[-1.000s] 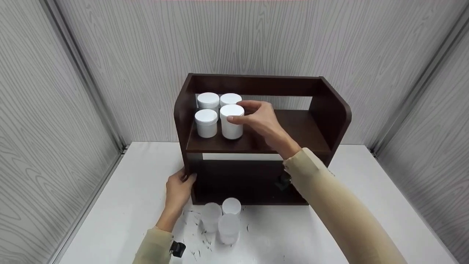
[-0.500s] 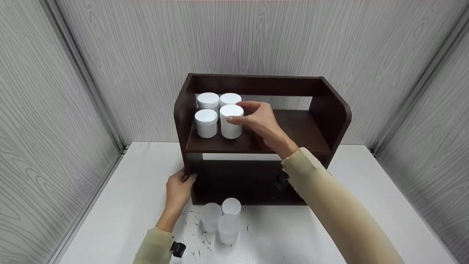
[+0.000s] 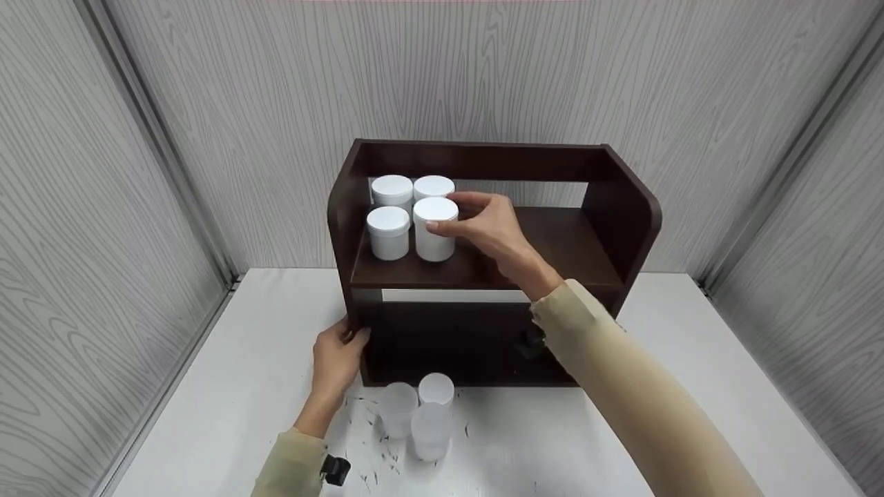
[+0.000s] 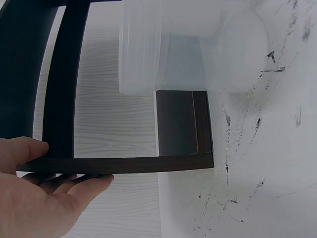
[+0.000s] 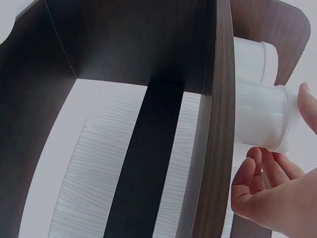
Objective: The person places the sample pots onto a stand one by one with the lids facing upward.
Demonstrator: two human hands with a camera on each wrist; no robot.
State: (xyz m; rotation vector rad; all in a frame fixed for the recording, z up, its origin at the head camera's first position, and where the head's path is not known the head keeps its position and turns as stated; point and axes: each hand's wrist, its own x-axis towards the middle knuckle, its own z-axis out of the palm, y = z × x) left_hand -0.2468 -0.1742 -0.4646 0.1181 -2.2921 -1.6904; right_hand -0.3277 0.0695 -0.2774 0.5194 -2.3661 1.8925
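Observation:
My right hand [image 3: 496,224] holds a white lidded plastic jar [image 3: 434,243] at its lid, thumb in front and fingers behind. The jar stands upright on the upper board of a dark brown two-tier shelf [image 3: 483,276]. In the right wrist view, thumb and fingertips lie on either side of the jar's lid [image 5: 288,119]. Another white jar [image 3: 389,238] stands just left of it, with two more [image 3: 392,190] behind, one partly hidden. My left hand [image 3: 336,355] grips the shelf's left side panel [image 4: 148,164], thumb on one face and fingers on the other.
Three translucent jars [image 3: 431,431] stand close together on the white table [image 3: 552,442], in front of the shelf's lower left. Dark marks [image 4: 258,123] streak the tabletop there. Pale wood-grain walls [image 3: 483,69] enclose the back and both sides.
My right hand and the jar it holds have shifted very slightly left, nearer the neighbouring jar. The left hand and the shelf have stayed in place.

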